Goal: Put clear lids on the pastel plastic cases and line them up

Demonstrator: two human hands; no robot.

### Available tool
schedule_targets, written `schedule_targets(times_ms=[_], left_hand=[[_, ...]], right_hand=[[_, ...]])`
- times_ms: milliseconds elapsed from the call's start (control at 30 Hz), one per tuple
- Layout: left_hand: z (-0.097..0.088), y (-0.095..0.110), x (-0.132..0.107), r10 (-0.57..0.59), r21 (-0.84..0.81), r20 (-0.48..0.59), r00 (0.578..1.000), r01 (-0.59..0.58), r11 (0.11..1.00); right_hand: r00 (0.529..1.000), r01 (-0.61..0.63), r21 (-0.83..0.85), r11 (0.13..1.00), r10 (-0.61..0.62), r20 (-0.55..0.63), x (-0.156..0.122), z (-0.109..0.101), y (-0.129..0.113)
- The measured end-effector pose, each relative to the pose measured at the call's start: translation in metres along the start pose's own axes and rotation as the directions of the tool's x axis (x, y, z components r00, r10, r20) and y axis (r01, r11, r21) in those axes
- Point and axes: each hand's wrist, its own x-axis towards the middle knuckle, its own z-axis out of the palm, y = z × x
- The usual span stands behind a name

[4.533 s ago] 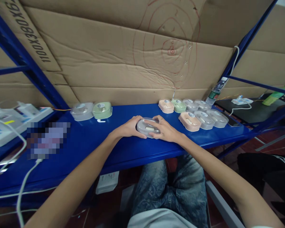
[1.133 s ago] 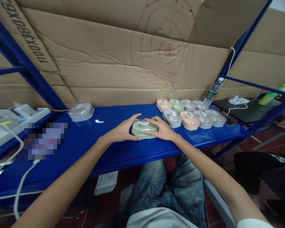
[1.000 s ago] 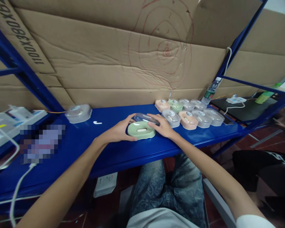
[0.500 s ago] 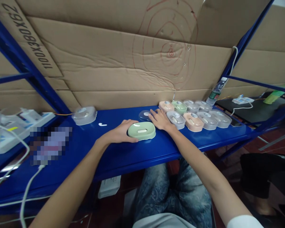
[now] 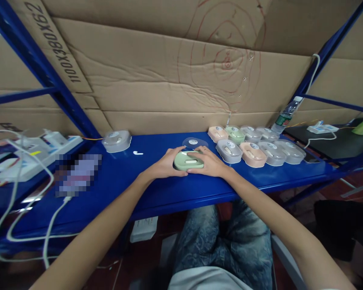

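Right hand (image 5: pixel 208 164) back on green case (image 5: pixel 188 160)

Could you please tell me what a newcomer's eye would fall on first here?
Probably the pale green case held between the left hand and right hand on the blue shelf, a clear lid lying just behind. To its right sits a cluster of pastel cases, under red rings drawn on the cardboard.

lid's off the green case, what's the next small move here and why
Probably the right hand should pinch the white piece in the open green case: the left hand braces the case, the clear lid lies apart behind it, and the right fingertips rest at its rim.
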Motion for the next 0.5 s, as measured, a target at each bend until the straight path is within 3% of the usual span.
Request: schedule_targets(times_ms=[167,333,500], left_hand=[[-0.0003,-0.0018,0.0005,-0.062,-0.037,-0.001,0.998,0.062,0.997],[-0.0026,-0.0026,0.0003,0.025,-0.073,-0.032,0.999,-0.027,0.997],[-0.0088,-0.0013,-0.0008,0.057,-0.035,0.021,0.998,-0.057,0.998]], right_hand=[[0.990,-0.094,0.205,0.974,0.112,-0.080,0.0018,0.0000,0.0019],[0.936,-0.178,0.410,0.895,0.283,-0.209,0.0042,-0.0031,0.0040],[0.902,-0.223,0.506,0.833,0.373,-0.216,0.0049,-0.0065,0.0059]])
